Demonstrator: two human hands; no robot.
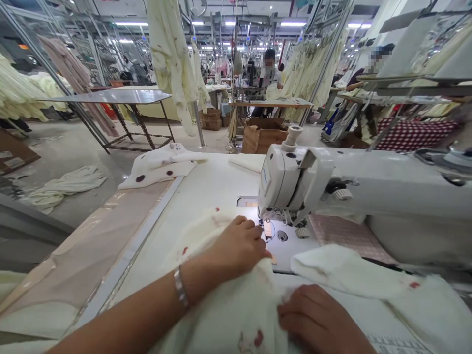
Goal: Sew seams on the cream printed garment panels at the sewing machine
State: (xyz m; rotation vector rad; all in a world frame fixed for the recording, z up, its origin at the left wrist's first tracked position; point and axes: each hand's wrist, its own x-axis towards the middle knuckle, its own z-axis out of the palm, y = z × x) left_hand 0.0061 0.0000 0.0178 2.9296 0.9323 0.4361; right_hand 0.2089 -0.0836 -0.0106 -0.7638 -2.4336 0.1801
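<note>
- The left hand (236, 248) lies palm down on the cream fabric (228, 319). Its fingers are stretched forward, close together, and press the cloth flat rather than pinching it.
- The fingertips of that hand reach just in front of the presser foot (268, 229) of the sewing machine (332, 182).
- A silver bracelet (180, 287) sits on the left wrist.
- The right hand (313, 314) is nearer the person than the sewing machine's head, knuckles up. Its fingers are curled into a gathered fold of the same fabric and closed on it.
- The cream fabric, dotted with small red marks, spreads over the table (206, 187) in front of the sewing machine. One part runs under the machine's arm towards the right.
- A small stack of spotted pieces (162, 164) lies on the table's far edge, to the left of the sewing machine.
- A cardboard box (263, 135) stands on the floor behind the sewing machine.
- A red checked cloth (413, 135) shows behind the machine's arm, to the right.
- Pale garments (173, 54) hang from overhead, far left of the sewing machine.
- A seated person (269, 73) is at another bench well behind the machine.
</note>
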